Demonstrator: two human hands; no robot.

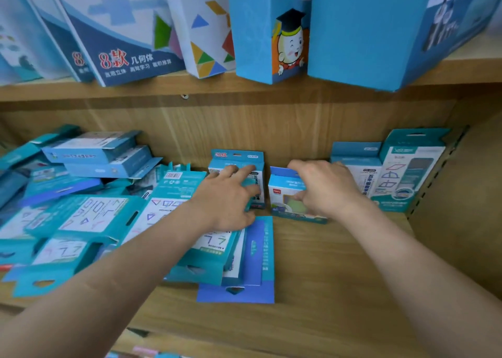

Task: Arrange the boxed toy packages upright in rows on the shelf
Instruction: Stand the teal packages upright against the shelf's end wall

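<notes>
Head view: your left hand (231,197) grips the upright teal cardboard box (237,157) at the wooden shelf (339,262) back; your right hand (327,190) pinches the small blue-white box (282,192) beside it. Release crooked and either topples.

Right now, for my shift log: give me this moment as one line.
left hand: holds upright box | right hand: grips short box | pile: lying flat | boxes at right: upright
</notes>
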